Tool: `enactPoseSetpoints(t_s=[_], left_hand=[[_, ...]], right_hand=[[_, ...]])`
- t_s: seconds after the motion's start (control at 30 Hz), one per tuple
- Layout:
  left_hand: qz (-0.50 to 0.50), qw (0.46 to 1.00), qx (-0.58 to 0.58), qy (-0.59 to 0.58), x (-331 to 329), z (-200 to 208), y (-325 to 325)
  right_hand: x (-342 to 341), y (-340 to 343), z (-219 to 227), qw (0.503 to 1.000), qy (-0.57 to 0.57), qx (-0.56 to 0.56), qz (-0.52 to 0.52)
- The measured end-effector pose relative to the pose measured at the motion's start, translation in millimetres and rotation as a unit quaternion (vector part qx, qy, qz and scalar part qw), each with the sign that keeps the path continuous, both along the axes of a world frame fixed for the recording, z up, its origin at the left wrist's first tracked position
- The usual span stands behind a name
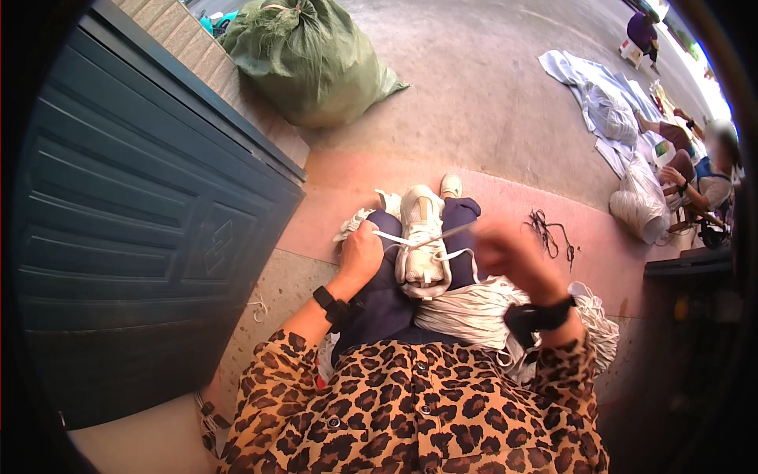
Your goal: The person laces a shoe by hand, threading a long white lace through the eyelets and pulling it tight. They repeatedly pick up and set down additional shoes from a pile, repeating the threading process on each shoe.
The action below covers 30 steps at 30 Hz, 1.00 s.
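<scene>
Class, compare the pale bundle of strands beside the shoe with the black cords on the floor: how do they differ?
Colour: the pale bundle is off-white; the black cords are dark.
Amount: the pale bundle has many strands; the black cords are few.
Arrangement: the pale bundle's strands lie packed together; the black cords sprawl in a loose tangle.
Shared: both are made of thin, string-like lengths.

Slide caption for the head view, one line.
Left hand grips a white lace on a cream shoe, with the right hand motion-blurred alongside.
</scene>
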<state>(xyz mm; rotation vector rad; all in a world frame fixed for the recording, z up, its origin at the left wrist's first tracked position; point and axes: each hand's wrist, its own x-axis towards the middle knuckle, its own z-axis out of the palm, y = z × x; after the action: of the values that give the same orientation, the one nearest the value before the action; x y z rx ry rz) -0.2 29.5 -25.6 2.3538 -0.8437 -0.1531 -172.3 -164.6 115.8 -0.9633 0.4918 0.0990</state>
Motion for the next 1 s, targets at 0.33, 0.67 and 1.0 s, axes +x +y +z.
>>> enactPoseSetpoints(t_s=[0.33,0.67,1.0], left_hand=[[-0.3,0.938,0.115,0.135,2,57,-86],[-0.3,0.759,-0.155,0.557,41,109,-69],[0.129,0.729,-0.376,0.557,177,83,90]], right_hand=[[-65,-69,103,0.84,-0.52,0.037,-0.152],[-37,-83,69,0.883,-0.384,-0.047,-0.266],[-55,-88,-64,0.929,-0.026,-0.298,-0.217]])
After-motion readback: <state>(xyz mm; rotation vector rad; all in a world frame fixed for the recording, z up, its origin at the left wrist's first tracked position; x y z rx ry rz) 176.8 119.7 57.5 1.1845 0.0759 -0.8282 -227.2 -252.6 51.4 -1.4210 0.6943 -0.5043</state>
